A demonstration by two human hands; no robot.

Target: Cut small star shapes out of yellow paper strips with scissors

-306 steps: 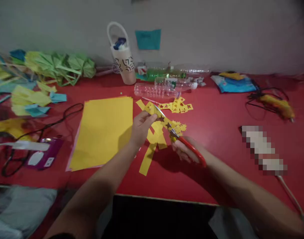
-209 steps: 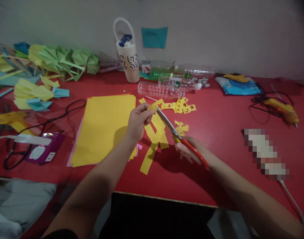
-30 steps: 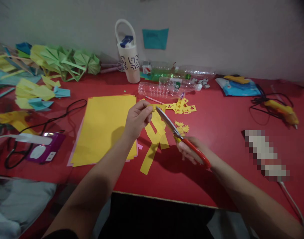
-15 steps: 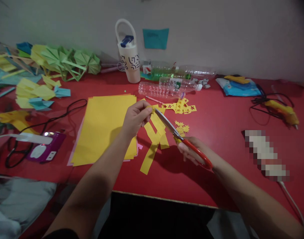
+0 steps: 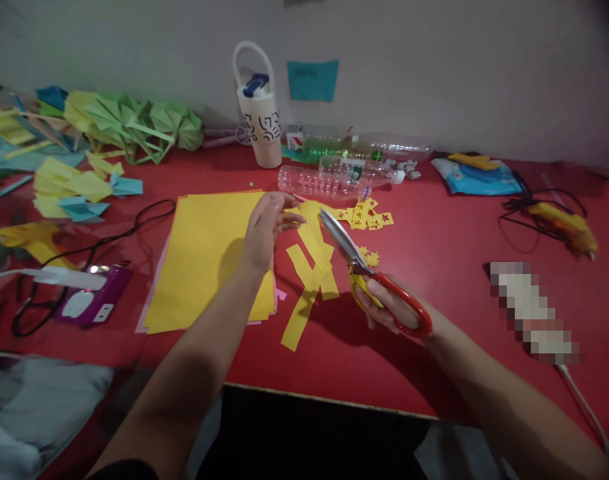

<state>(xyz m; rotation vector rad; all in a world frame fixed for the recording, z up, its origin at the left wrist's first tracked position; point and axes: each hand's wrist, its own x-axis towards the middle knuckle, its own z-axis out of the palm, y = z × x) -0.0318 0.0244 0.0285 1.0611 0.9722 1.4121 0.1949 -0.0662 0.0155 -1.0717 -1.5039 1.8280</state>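
My right hand [image 5: 387,303] grips a pair of scissors [image 5: 342,235] by the red and yellow handles, with the long blades pointing up and to the left. My left hand [image 5: 268,227] hovers by the right edge of a stack of yellow paper [image 5: 207,253]. Its fingers are spread apart and I see nothing between them. Several yellow paper strips [image 5: 300,320] lie crossed between my hands. Behind the scissors sit small yellow paper stars [image 5: 370,257] and yellow strips with star-shaped holes [image 5: 367,213].
Clear plastic bottles [image 5: 324,181] and a white tumbler [image 5: 260,127] stand along the wall. Folded paper shapes [image 5: 134,127], a yellow glue gun [image 5: 29,241] and a purple power socket [image 5: 92,297] are to the left. On the right are another glue gun [image 5: 562,223] and a wipes packet [image 5: 477,177].
My left fingers have parted from their pinch on a small yellow paper piece, which no longer shows in them. The scissors have drawn back slightly to the right, away from that hand.
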